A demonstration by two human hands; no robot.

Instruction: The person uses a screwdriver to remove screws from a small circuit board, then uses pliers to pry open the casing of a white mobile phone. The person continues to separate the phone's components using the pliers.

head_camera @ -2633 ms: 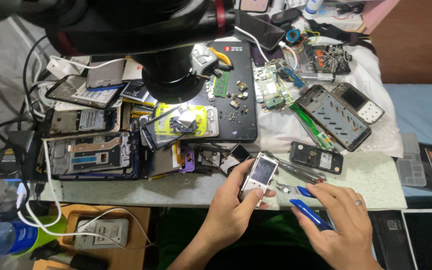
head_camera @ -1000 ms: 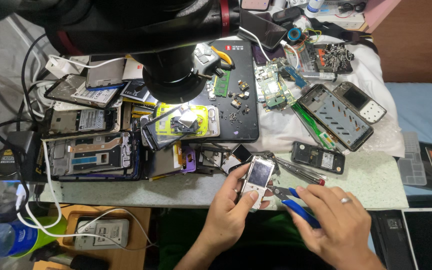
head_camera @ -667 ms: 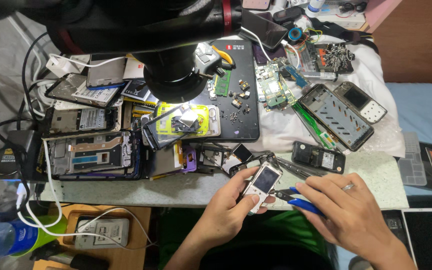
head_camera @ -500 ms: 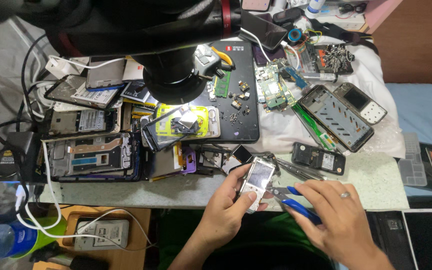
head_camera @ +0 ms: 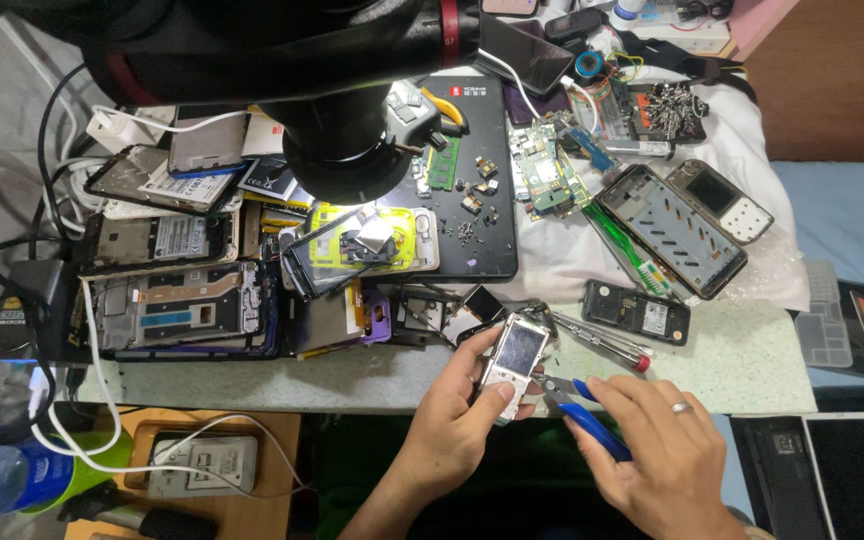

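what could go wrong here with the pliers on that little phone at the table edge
1. The left hand holds the small silver phone out over the table edge; a slip could likely drop it to the floor.
2. The blue-handled pliers in the right hand meet the phone's lower end; too much force might crack the casing.
3. Loose small parts lie on the black mat nearby; a bump could scatter them.

A silver phone (head_camera: 514, 352) is showing beside blue-handled pliers (head_camera: 592, 425); the counter (head_camera: 752, 350) is looking pale speckled green.

Phone repair workbench: dismantled phones (head_camera: 177, 305), loose circuit boards (head_camera: 544, 180), screwdrivers (head_camera: 607, 342).
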